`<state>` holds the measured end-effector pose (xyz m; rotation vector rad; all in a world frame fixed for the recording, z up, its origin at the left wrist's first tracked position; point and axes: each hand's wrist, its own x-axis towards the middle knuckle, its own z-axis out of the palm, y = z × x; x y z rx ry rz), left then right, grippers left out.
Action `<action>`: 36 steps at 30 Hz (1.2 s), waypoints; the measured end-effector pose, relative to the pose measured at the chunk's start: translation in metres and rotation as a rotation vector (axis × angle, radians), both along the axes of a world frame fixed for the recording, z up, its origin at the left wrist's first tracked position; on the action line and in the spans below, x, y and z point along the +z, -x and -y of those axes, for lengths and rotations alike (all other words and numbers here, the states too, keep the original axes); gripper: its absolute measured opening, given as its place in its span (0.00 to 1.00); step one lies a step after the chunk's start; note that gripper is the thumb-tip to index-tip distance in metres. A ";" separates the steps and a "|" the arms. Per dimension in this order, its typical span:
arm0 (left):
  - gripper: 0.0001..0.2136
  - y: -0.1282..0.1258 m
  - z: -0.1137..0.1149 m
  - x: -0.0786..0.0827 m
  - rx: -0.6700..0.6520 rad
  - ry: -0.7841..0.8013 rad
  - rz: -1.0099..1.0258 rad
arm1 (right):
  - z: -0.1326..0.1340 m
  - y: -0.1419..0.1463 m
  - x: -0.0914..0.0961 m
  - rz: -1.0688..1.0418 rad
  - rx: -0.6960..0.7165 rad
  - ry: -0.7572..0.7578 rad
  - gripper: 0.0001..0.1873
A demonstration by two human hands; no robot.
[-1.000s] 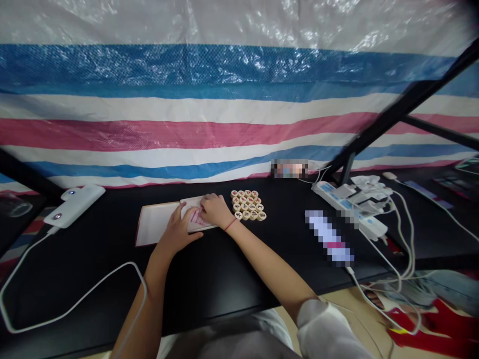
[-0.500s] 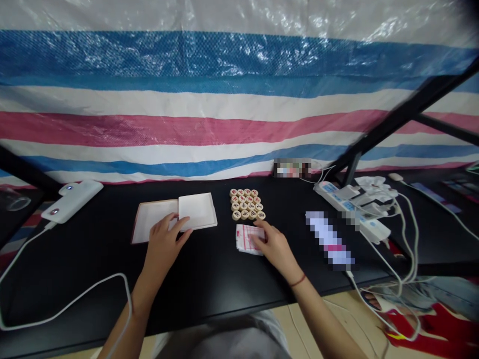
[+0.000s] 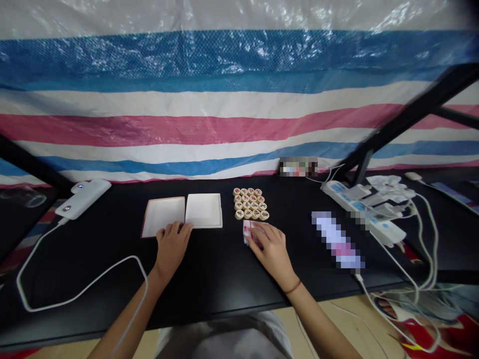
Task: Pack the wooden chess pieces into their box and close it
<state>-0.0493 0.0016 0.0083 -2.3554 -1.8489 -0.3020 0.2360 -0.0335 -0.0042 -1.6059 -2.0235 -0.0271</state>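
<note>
My left hand (image 3: 171, 247) lies flat on the black table (image 3: 209, 279), fingertips touching the front edge of an opened white box (image 3: 164, 215) whose two halves lie side by side. My right hand (image 3: 272, 247) covers a folded white sheet with red print (image 3: 249, 230), fingers curled over it and pressing it to the table. Just behind that sheet sits a tidy block of several round wooden chess pieces (image 3: 250, 203) with red and black characters.
A white power bank (image 3: 83, 198) with a looping white cable (image 3: 78, 294) lies at the left. A white power strip (image 3: 364, 209) with plugs and cords sits at the right. A striped plastic tarp (image 3: 224, 99) hangs behind the table, crossed by black frame bars.
My right hand took the folded printed sheet out of the box, carried it right and set it down in front of the chess pieces. My left hand slid back to the box's front edge.
</note>
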 end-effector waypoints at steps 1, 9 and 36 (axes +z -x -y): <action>0.15 -0.001 -0.002 0.000 -0.007 -0.006 -0.007 | 0.000 0.002 0.002 -0.014 0.001 -0.011 0.12; 0.14 -0.014 -0.017 -0.004 -0.024 -0.096 -0.037 | -0.026 0.050 0.031 -0.073 0.247 0.024 0.09; 0.09 -0.039 -0.020 -0.012 -0.218 0.270 0.135 | -0.060 0.082 -0.002 -0.071 0.404 0.297 0.07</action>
